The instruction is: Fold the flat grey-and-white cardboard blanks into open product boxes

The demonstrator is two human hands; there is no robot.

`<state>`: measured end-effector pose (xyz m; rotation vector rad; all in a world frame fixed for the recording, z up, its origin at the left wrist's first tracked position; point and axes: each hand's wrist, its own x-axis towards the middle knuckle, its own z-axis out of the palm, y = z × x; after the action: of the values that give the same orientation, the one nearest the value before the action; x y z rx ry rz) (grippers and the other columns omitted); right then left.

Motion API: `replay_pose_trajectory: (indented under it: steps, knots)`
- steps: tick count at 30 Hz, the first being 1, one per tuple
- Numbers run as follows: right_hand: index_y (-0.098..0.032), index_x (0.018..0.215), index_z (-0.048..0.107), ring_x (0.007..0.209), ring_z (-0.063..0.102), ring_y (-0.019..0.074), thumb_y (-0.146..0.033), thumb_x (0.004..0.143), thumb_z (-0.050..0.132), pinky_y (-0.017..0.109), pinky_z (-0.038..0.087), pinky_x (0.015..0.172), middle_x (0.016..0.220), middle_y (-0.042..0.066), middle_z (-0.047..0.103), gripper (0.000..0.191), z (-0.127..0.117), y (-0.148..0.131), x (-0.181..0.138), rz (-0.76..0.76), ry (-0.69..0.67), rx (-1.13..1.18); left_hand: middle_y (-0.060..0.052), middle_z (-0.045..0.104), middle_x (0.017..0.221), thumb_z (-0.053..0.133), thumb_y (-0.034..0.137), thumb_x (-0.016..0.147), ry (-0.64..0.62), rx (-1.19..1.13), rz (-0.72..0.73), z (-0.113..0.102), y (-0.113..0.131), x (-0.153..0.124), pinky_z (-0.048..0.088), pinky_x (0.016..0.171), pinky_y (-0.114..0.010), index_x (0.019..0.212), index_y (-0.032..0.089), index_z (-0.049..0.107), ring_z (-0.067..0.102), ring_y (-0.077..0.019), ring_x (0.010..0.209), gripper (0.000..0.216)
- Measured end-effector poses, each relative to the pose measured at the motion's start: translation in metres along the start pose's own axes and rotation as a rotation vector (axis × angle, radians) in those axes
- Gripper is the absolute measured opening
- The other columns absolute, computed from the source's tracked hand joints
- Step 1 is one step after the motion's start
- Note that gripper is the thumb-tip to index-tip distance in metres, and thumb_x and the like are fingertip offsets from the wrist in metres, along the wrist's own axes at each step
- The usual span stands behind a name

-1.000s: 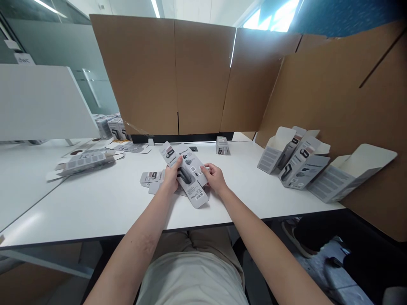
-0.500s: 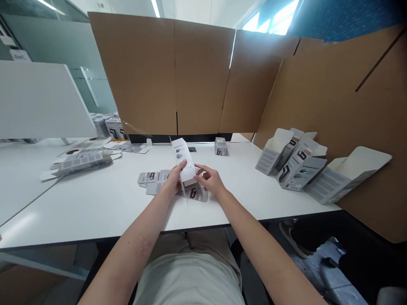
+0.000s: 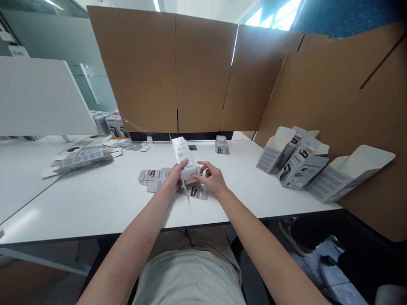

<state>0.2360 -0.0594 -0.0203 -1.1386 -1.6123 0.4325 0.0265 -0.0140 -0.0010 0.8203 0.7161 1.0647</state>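
My left hand (image 3: 175, 177) grips a small white carton (image 3: 186, 160) by its left side, thumb on top. The carton is tilted above the table, its near end towards me and a thin flap hanging down from it. On the right, my right hand (image 3: 211, 177) has its thumb at the near end of the carton, with the index finger raised apart from it. Beneath both hands lie flattened printed cartons (image 3: 155, 175), partly hidden by the held one.
Opened-out cartons (image 3: 297, 169) stand along the right cardboard wall (image 3: 333, 106). A small closed box (image 3: 221, 145) sits near the back cardboard panel (image 3: 203, 76). More flat cartons (image 3: 84, 159) lie at left, near a white screen (image 3: 41, 97). A person's shoe (image 3: 294, 237) shows below right.
The fingers of my right hand have spread from a closer pose at the carton's near end. The carton has turned slightly, showing a barcode. My left hand keeps its hold.
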Motion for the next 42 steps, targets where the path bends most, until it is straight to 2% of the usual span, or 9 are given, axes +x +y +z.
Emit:
replay_pose_trajectory:
  steps: [9,15,21,26,32,36,42]
  knots:
    - [-0.033,0.133,0.084,0.065,0.057,0.0200,-0.074,0.091,0.091,0.037,0.053,0.073,0.089,0.001,0.075,0.059,-0.001,-0.005,-0.001,-0.046,0.049,-0.118,-0.020,0.088,0.122,0.106,0.053,0.086,-0.073,0.047,0.018,0.008,0.000,-0.010,0.068,0.088,-0.040,0.126,0.017,0.085,0.087,-0.0341,0.098,0.058]
    - [-0.028,0.125,0.084,0.062,0.055,0.0187,-0.076,0.098,0.082,0.035,0.051,0.071,0.085,0.002,0.075,0.055,-0.002,-0.003,-0.001,-0.127,0.111,-0.166,-0.019,0.089,0.121,0.106,0.056,0.085,-0.074,0.132,-0.015,0.007,-0.002,-0.010,0.068,0.085,-0.041,0.126,0.017,0.087,0.086,-0.0340,0.096,0.060]
    - [-0.028,0.129,0.082,0.062,0.054,0.0182,-0.063,0.097,0.082,0.033,0.049,0.070,0.087,0.002,0.076,0.047,0.000,0.003,-0.002,-0.137,0.153,-0.254,-0.020,0.089,0.121,0.110,0.053,0.081,-0.067,0.121,-0.005,0.007,-0.006,-0.007,0.067,0.079,-0.040,0.128,0.015,0.086,0.086,-0.0340,0.092,0.064]
    - [-0.027,0.130,0.081,0.064,0.056,0.0188,-0.056,0.096,0.082,0.033,0.048,0.070,0.090,0.003,0.076,0.044,0.001,0.003,-0.002,-0.150,0.150,-0.281,-0.020,0.090,0.117,0.108,0.054,0.083,-0.076,0.150,-0.007,0.011,-0.005,-0.011,0.069,0.084,-0.043,0.129,0.017,0.087,0.087,-0.0379,0.100,0.063]
    - [-0.027,0.132,0.077,0.063,0.058,0.0193,-0.057,0.096,0.081,0.033,0.049,0.069,0.090,0.003,0.078,0.047,0.001,0.003,-0.004,-0.146,0.161,-0.306,-0.020,0.089,0.113,0.111,0.052,0.080,-0.065,0.165,-0.014,0.015,-0.004,-0.015,0.070,0.088,-0.048,0.130,0.017,0.085,0.087,-0.0426,0.107,0.066]
    - [-0.028,0.135,0.073,0.064,0.059,0.0195,-0.057,0.095,0.082,0.033,0.049,0.069,0.090,0.002,0.076,0.050,0.002,0.004,-0.004,-0.137,0.149,-0.290,-0.019,0.089,0.115,0.111,0.053,0.079,-0.064,0.161,-0.002,0.016,-0.005,-0.014,0.069,0.087,-0.046,0.128,0.018,0.085,0.087,-0.0416,0.107,0.066]
    - [-0.029,0.147,0.064,0.061,0.055,0.0171,-0.070,0.091,0.090,0.032,0.047,0.065,0.096,-0.001,0.074,0.074,0.002,-0.003,-0.004,-0.059,0.116,-0.174,-0.016,0.089,0.116,0.107,0.058,0.082,-0.029,0.054,0.036,0.013,-0.003,-0.009,0.068,0.083,-0.041,0.124,0.018,0.085,0.086,-0.0341,0.095,0.062]
